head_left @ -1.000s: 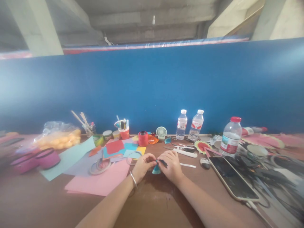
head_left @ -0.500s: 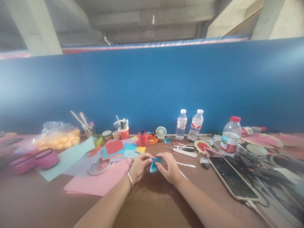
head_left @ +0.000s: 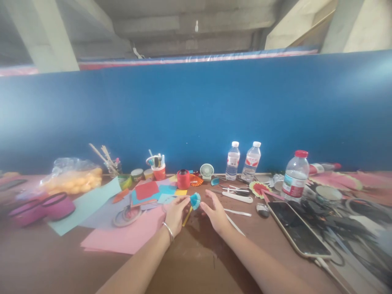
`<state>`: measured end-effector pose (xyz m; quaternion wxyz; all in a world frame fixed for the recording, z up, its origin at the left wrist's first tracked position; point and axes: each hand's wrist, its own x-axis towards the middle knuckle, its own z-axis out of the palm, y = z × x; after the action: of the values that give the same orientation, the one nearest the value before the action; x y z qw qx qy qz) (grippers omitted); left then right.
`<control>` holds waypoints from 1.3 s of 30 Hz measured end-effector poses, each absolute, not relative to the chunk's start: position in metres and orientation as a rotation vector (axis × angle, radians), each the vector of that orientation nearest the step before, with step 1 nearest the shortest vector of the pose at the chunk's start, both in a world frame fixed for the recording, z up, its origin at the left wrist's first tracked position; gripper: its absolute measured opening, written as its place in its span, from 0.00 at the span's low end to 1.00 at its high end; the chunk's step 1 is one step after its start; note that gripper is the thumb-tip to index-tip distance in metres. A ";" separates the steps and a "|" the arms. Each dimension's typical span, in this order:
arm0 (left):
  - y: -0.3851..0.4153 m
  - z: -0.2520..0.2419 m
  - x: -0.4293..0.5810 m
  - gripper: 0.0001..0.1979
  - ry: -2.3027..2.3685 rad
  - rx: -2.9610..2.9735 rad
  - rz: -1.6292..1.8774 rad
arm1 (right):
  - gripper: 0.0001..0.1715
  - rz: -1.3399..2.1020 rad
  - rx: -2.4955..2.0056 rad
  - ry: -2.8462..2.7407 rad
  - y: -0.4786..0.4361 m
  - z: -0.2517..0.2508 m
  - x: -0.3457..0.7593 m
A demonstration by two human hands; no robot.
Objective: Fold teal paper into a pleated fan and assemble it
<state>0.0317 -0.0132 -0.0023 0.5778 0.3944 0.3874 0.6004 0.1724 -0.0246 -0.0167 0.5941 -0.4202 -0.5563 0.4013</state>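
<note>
Between my hands is a small blue pleated paper fan (head_left: 195, 201), held at its narrow end by the pinched thumb and fingers of my left hand (head_left: 177, 212). My right hand (head_left: 216, 212) is just to the right of the fan, its thumb and fingers apart and holding nothing. The thumb tip is close to the fan's edge; I cannot tell whether it touches. Below my left fingers a thin yellow strip (head_left: 187, 216) shows, partly hidden by the hand. An orange pleated fan (head_left: 196, 180) lies farther back on the table.
Coloured paper sheets (head_left: 125, 232) spread to the left, near a red tape roll (head_left: 183, 179). To the right lie a white-handled utility knife (head_left: 237, 197), white strips, a phone (head_left: 298, 228) and cables. Water bottles (head_left: 251, 161) and a mini fan (head_left: 207, 171) stand behind.
My right hand has let go of the blue fan and opened slightly away from it. The fan has turned in my left hand and now spreads to the right. The yellow strip has come into view.
</note>
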 end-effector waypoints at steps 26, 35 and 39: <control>-0.026 -0.008 0.046 0.14 0.910 0.997 1.317 | 0.14 1.214 -0.858 -0.926 -0.019 -0.025 0.165; -0.026 -0.007 0.046 0.14 0.916 1.090 1.283 | 0.14 1.426 -0.774 -0.811 -0.025 -0.019 0.163; -0.025 -0.007 0.044 0.14 0.929 1.124 1.265 | 0.15 1.399 -0.797 -0.921 -0.025 -0.021 0.164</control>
<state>0.0445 -0.0250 -0.0074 0.5691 0.4788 0.3958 0.5386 0.1638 -0.0254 -0.0215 0.5999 -0.3436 -0.3971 0.6036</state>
